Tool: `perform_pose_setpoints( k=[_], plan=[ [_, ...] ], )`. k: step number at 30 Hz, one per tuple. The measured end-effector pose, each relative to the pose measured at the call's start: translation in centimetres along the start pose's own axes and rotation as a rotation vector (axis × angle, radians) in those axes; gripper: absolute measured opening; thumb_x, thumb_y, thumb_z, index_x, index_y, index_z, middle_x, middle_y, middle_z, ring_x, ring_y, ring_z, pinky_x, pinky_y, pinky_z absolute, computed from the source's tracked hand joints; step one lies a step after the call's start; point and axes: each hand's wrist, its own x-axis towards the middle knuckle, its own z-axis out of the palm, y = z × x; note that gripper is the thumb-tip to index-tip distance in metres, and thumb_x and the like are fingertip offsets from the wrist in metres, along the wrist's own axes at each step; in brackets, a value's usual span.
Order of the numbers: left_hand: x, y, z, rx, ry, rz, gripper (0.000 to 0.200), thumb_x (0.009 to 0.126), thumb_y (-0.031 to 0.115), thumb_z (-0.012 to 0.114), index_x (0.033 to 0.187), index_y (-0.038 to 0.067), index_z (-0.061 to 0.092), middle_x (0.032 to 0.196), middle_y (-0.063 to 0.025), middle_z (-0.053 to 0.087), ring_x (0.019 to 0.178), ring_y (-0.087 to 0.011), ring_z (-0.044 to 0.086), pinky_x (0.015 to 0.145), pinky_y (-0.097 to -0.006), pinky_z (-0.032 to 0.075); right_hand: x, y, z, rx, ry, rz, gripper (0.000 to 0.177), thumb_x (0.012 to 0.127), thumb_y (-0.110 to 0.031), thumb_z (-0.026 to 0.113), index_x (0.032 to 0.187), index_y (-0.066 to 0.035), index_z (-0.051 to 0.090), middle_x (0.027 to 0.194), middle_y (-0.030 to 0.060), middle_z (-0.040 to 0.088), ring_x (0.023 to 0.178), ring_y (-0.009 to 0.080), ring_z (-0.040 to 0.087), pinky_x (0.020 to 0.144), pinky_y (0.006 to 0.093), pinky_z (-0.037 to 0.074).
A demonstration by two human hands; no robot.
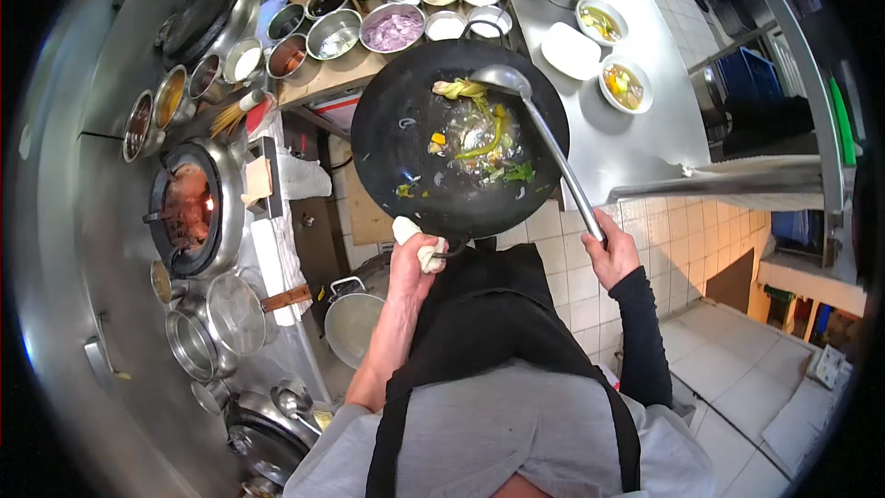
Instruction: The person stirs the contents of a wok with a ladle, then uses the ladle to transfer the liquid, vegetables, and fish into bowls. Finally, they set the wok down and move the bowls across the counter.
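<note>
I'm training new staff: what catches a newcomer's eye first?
Probably the big black wok at centre, held by the left hand with a white cloth while the right hand grips a ladle. Then the glowing burner at left, and chopped purple food beyond the wok.

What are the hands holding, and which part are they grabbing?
The left hand grips the big round black wok by its near handle, through a bunched white cloth; the right hand holds the long silver metal ladle by its handle's end.

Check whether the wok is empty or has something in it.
Not empty: the wok holds some glistening liquid and yellow-green food.
</note>
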Motion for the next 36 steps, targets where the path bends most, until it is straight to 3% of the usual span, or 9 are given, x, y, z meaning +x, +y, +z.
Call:
perform_pose_setpoints(
  k=[6,12,16,21,26,30,33,34,36],
  plan=[
    [-0.2,2.7,0.8,0.106,-0.020,-0.003,0.021,0.087,0.006,0.065,0.104,0.002,0.052,0.080,-0.0145,0.066,0.060,-0.0197,0.063,0.046,-0.0312,0.047,-1.9,-0.8,1.6,0.358,-0.066,0.312,0.052,0.102,-0.012,0.064,0.150,0.001,0.049,0.069,-0.0009,0.048,0.043,0.0071,0.042,0.038,0.0277,0.036],
    [0.1,3.3,-0.9,0.110,-0.041,0.002,0.023,0.087,0.006,0.065,0.106,0.001,0.054,0.081,-0.0138,0.066,0.062,-0.0198,0.064,0.045,-0.0295,0.047,-2.1,-0.9,2.1,0.676,-0.277,0.488,0.050,0.101,-0.014,0.064,0.147,-0.002,0.052,0.070,0.0006,0.052,0.044,0.0096,0.049,0.038,0.0305,0.041],
    [0.1,3.4,-2.1,0.100,-0.011,-0.013,0.014,0.087,0.007,0.065,0.097,-0.001,0.059,0.081,-0.0172,0.069,0.062,-0.0205,0.066,0.044,-0.0284,0.048,-1.0,1.5,4.3,0.346,-0.253,0.249,0.051,0.103,-0.015,0.063,0.150,-0.004,0.049,0.070,-0.0011,0.049,0.043,0.0083,0.046,0.036,0.0282,0.039],
    [-0.8,3.5,-2.0,0.123,0.019,0.044,0.017,0.087,0.007,0.066,0.100,-0.001,0.056,0.081,-0.0166,0.068,0.063,-0.0204,0.066,0.045,-0.0285,0.049,-1.6,-0.8,2.5,0.801,-0.438,0.599,0.040,0.106,-0.014,0.058,0.145,-0.005,0.053,0.071,-0.0022,0.048,0.043,0.0063,0.043,0.036,0.0248,0.037],
    [-0.8,2.5,-3.2,0.150,0.047,0.051,0.018,0.087,0.007,0.068,0.099,0.000,0.056,0.080,-0.0150,0.068,0.061,-0.0185,0.065,0.045,-0.0286,0.047,-2.4,-1.9,1.3,0.865,-0.619,0.694,0.030,0.109,-0.016,0.050,0.137,-0.008,0.058,0.071,-0.0011,0.048,0.043,0.0042,0.037,0.035,0.0222,0.032],
    [-1.5,1.2,-3.8,0.154,0.105,0.087,0.018,0.087,0.006,0.067,0.099,0.001,0.056,0.080,-0.0146,0.068,0.060,-0.0188,0.065,0.045,-0.0289,0.047,-3.3,-1.9,3.7,0.961,-0.678,0.751,0.028,0.107,-0.016,0.057,0.134,-0.008,0.059,0.070,-0.0027,0.049,0.045,0.0055,0.043,0.037,0.0241,0.037],
    [-2.1,0.8,-4.6,0.145,0.119,0.092,0.019,0.086,0.006,0.067,0.100,0.000,0.055,0.081,-0.0151,0.069,0.061,-0.0193,0.065,0.045,-0.0295,0.048,-4.5,-1.4,6.1,0.412,-0.538,0.398,0.035,0.102,-0.017,0.064,0.135,-0.005,0.058,0.068,0.0041,0.055,0.048,0.0146,0.052,0.045,0.0334,0.046],
    [-2.4,0.8,-4.8,0.125,0.119,0.091,0.019,0.087,0.006,0.066,0.100,0.000,0.055,0.081,-0.0160,0.068,0.061,-0.0202,0.066,0.046,-0.0295,0.048,-4.7,-0.3,7.4,0.163,-0.335,-0.044,0.045,0.097,-0.016,0.066,0.138,-0.002,0.055,0.070,0.0172,0.062,0.057,0.0312,0.063,0.059,0.0435,0.052],
    [-2.7,0.4,-5.2,0.088,0.136,0.079,0.019,0.087,0.006,0.066,0.101,0.000,0.054,0.081,-0.0168,0.068,0.061,-0.0205,0.065,0.046,-0.0294,0.048,-4.9,0.5,7.2,0.026,-0.307,-0.077,0.047,0.096,-0.014,0.065,0.140,0.000,0.054,0.073,0.0234,0.063,0.064,0.0398,0.065,0.063,0.0469,0.052]
  ],
)
